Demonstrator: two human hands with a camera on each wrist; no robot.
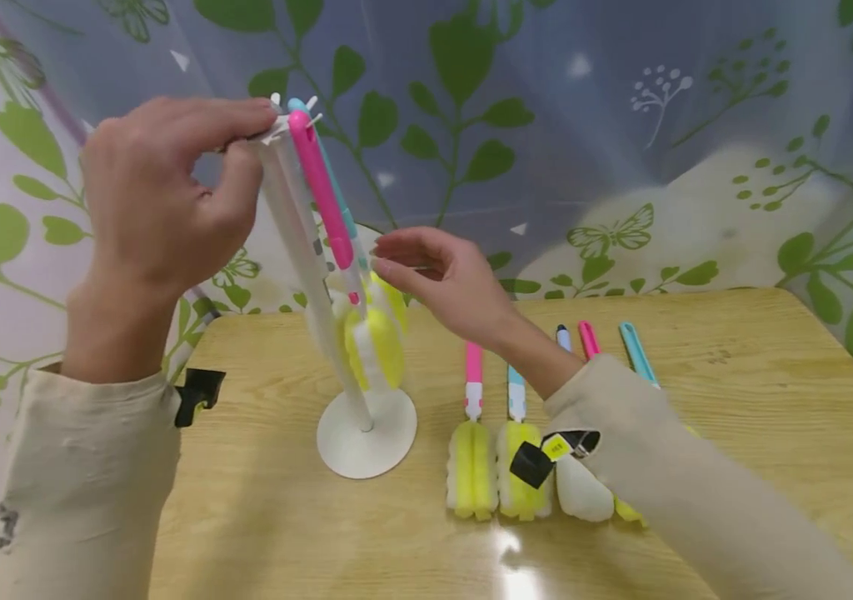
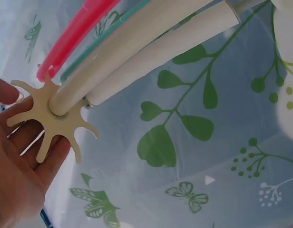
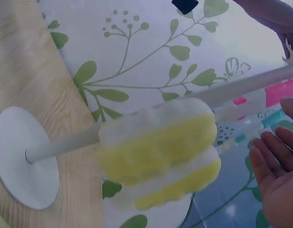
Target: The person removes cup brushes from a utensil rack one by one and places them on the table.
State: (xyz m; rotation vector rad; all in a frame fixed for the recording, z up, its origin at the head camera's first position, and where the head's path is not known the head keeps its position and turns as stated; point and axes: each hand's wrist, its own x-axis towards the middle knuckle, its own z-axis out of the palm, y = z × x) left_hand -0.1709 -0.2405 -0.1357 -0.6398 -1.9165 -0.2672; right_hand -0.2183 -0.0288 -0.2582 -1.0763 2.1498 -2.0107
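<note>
My left hand (image 1: 164,192) grips the top of a white stand (image 1: 317,287), thumb and fingers at its hooked top plate (image 2: 65,130). From the hooks hang a bottle brush with a pink handle (image 1: 325,192) and one with a teal handle (image 1: 343,200), sponge heads down. A white-handled brush (image 2: 161,54) also hangs there in the left wrist view. My right hand (image 1: 449,283), fingers loosely bent and holding nothing, is just right of the hanging handles. Yellow and white sponge heads (image 3: 161,147) hang beside the pole in the right wrist view.
Several more sponge brushes lie in a row on the wooden table (image 1: 246,517), among them a pink one (image 1: 471,467) and a teal one (image 1: 522,467), partly under my right forearm. The stand's round base (image 1: 344,450) rests left of them. A leaf-patterned sheet (image 1: 621,167) hangs behind.
</note>
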